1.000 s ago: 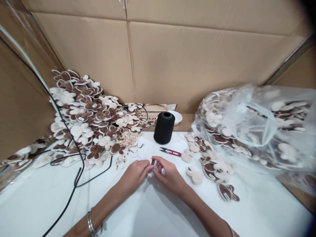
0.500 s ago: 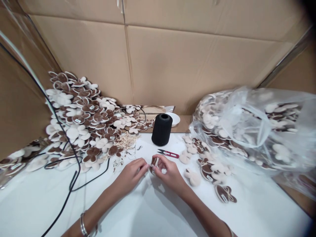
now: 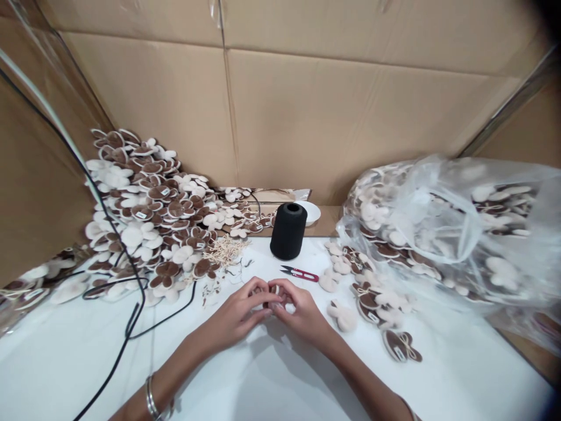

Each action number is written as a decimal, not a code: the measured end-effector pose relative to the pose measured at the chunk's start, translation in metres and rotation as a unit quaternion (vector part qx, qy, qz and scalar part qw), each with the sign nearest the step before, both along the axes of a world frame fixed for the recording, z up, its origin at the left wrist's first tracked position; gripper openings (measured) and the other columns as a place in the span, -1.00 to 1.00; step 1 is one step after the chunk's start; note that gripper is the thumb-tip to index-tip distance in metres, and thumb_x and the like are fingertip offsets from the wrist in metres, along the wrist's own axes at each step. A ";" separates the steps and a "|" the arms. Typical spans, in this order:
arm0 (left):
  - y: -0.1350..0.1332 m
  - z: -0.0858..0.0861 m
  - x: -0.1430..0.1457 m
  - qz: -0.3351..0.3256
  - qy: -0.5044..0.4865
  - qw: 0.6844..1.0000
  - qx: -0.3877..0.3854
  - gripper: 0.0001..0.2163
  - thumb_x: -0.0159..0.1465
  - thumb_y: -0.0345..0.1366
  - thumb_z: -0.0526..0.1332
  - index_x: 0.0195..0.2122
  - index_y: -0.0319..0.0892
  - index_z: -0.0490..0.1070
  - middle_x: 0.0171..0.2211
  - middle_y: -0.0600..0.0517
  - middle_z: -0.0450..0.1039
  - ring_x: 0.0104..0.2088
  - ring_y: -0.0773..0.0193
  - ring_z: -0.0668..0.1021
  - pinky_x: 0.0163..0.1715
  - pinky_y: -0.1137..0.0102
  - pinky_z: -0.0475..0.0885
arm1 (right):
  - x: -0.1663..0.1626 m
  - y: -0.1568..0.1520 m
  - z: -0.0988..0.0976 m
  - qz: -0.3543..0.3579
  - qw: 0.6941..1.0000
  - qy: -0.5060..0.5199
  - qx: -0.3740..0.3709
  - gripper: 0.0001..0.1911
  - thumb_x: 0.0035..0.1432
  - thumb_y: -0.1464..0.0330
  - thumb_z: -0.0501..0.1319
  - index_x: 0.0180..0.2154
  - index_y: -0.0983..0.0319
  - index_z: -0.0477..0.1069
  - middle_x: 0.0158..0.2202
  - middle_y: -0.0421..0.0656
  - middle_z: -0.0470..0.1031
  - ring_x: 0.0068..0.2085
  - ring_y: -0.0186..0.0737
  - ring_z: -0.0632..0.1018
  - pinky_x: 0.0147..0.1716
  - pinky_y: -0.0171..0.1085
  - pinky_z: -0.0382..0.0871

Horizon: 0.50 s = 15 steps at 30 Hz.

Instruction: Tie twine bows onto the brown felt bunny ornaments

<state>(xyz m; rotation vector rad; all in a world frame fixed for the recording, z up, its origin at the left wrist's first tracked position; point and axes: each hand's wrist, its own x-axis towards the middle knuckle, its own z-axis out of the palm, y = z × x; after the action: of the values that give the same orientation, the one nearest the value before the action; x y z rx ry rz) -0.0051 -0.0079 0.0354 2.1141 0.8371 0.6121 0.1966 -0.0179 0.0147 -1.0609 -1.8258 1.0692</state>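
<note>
My left hand (image 3: 249,305) and my right hand (image 3: 295,305) meet over the white table, closed around a small brown and white felt bunny piece (image 3: 274,290). Fingers cover most of it, so its front and any string on it are hidden. Just beyond my hands lie red-handled thread snips (image 3: 300,273), blades pointing left. Behind them stands a black cone of thread (image 3: 288,232). Right of my right hand is a cream bunny piece (image 3: 342,316), face down. Farther right lies a brown bunny piece with a cream bow (image 3: 402,346) and a white tag.
A tall heap of brown and white pieces (image 3: 162,204) fills the back left. Short cream strings (image 3: 225,250) lie beside it. Black cable (image 3: 131,263) crosses the left side. A clear plastic bag (image 3: 442,228) of pieces sits at the right. Cardboard walls (image 3: 350,117) enclose the table.
My left hand has moved right and up against my right hand, its fingers now on the bunny piece too. The right hand has kept its grip. The view has shifted slightly.
</note>
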 end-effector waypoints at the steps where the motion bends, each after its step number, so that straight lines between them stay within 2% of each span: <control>1: 0.000 0.000 0.000 -0.001 0.002 1.000 -0.003 -0.73 0.40 -0.23 0.05 0.05 -0.01 0.42 -0.08 -0.05 0.31 -0.07 0.22 0.45 -0.02 0.34 0.38 | 0.000 0.000 0.000 0.003 1.000 0.000 -0.001 -0.69 0.19 0.40 0.19 -0.01 0.18 0.36 -0.35 -0.23 0.43 -0.36 -0.33 0.42 -0.33 -0.36 0.29; 6: 0.002 -0.006 0.000 0.018 -0.032 0.999 -0.013 -0.81 0.38 -0.26 0.09 -0.15 -0.10 0.51 -0.21 -0.02 0.35 -0.19 0.28 0.48 -0.15 0.40 0.39 | 0.000 0.001 -0.001 0.033 0.999 0.013 -0.033 -0.69 0.19 0.32 0.24 -0.02 0.20 0.38 -0.41 -0.26 0.37 -0.40 -0.35 0.38 -0.37 -0.37 0.26; 11: 0.001 -0.006 0.002 0.057 -0.091 0.994 -0.001 -0.84 0.35 -0.29 0.16 -0.30 -0.16 0.51 -0.29 -0.02 0.42 -0.24 0.27 0.49 -0.20 0.40 0.37 | -0.002 -0.001 0.000 0.051 0.988 0.075 -0.123 -0.66 0.19 0.19 0.25 -0.05 0.21 0.40 -0.43 -0.27 0.32 -0.39 -0.35 0.36 -0.36 -0.36 0.27; 15: 0.000 -0.004 0.006 0.085 -0.144 0.985 -0.028 -0.82 0.31 -0.24 0.21 -0.38 -0.19 0.50 -0.31 -0.04 0.44 -0.25 0.24 0.50 -0.21 0.36 0.38 | -0.002 -0.001 0.002 0.051 0.968 0.149 -0.196 -0.61 0.12 0.15 0.32 -0.08 0.23 0.40 -0.45 -0.29 0.26 -0.43 -0.39 0.32 -0.41 -0.38 0.22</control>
<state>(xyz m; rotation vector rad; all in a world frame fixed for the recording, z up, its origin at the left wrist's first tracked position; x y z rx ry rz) 0.0007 -0.0081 0.0314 1.8569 0.8635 0.9481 0.1945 -0.0187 0.0170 -0.9665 -1.4739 1.6070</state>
